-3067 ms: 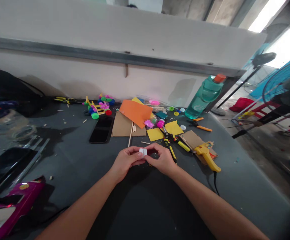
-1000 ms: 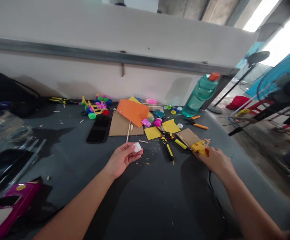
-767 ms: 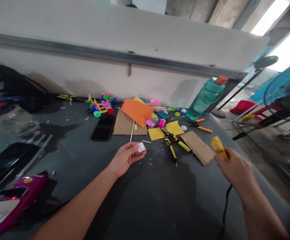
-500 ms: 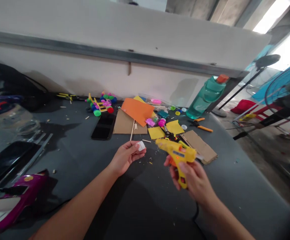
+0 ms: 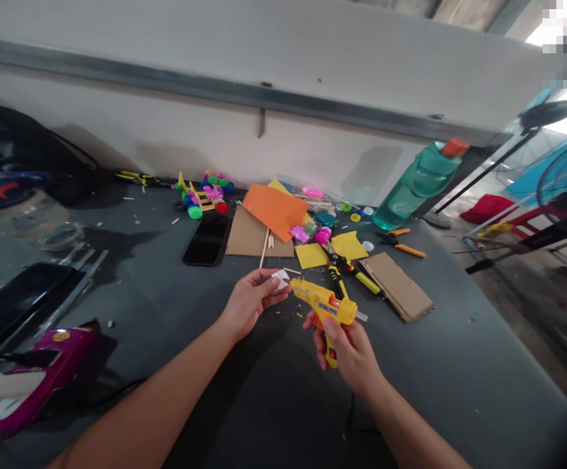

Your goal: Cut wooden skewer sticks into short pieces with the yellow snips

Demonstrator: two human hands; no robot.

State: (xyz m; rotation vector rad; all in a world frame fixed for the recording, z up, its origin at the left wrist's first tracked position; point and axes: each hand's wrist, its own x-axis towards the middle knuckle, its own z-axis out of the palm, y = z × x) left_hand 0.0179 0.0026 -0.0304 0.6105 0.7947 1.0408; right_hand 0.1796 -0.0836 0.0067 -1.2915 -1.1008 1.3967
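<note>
Taking the white piece as the dial's centre and the wall side as twelve, a magenta device (image 5: 63, 361) with a cable lies out at eight o'clock on the dark table (image 5: 440, 371), and a clear jar (image 5: 24, 218) with a blue lid stands between nine and ten. A black phone (image 5: 208, 241) lies at ten, beyond it a small colourful model (image 5: 205, 198) at half past ten, and beside the phone a cardboard sheet (image 5: 239, 236), partly under an orange sheet (image 5: 278, 208) at twelve. The left hand (image 5: 247, 306) comes in from eight o'clock, thumb and fingertips pinching the small white piece (image 5: 278, 279), held up off the table. At four o'clock the right hand (image 5: 354, 352) wraps its fingers round the handle of a yellow glue gun (image 5: 320, 301), whose nozzle points back toward ten, right at the piece's edge; whether it touches, I can't tell. A translucent stick (image 5: 362, 316) juts from the gun's rear. The step in hand looks like putting glue on the white piece, though no bead is clear to see. By my judgement, the next move calls for a steady pinch, fingertips well away from the hot nozzle, and a measured squeeze of the trigger. Yellow-and-black pliers (image 5: 362, 279) lie at three, folded cardboard (image 5: 398, 286) farther out at three, and a teal bottle (image 5: 413, 185) stands at two, near orange-handled cutters (image 5: 409, 249).
</note>
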